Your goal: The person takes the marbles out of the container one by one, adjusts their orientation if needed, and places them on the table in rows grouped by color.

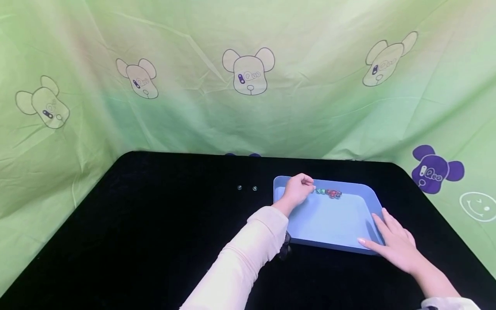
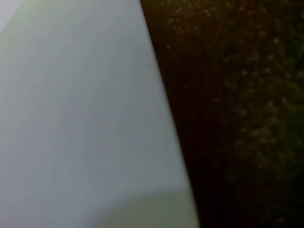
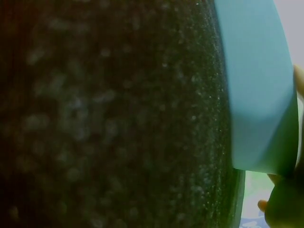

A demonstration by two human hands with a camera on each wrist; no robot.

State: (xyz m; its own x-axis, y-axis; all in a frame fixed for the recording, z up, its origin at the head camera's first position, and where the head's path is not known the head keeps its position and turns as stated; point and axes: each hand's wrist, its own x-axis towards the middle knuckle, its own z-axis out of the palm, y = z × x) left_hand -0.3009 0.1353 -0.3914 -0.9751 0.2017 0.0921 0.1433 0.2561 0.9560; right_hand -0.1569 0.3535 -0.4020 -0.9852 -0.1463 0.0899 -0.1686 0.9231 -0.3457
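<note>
A shallow blue tray (image 1: 325, 219) lies on the black tabletop. Inside it, along the back wall, small shiny glass pieces sit in a row: green ones (image 1: 320, 191) at the left and red ones (image 1: 334, 193) at the right. My left hand (image 1: 297, 190) reaches over the tray's left side and pinches a small glass piece at the left end of the row, partly hidden by the fingertips. My right hand (image 1: 399, 243) rests on the tray's front right corner, fingers fairly straight. Blue tray wall (image 3: 259, 90) shows in the right wrist view.
Two small glass pieces, one (image 1: 239, 187) left of the other (image 1: 254, 188), lie on the black tabletop (image 1: 155, 224) left of the tray. A green printed curtain (image 1: 186, 112) surrounds the table. The left wrist view shows only a pale surface (image 2: 95, 104) beside dark cloth.
</note>
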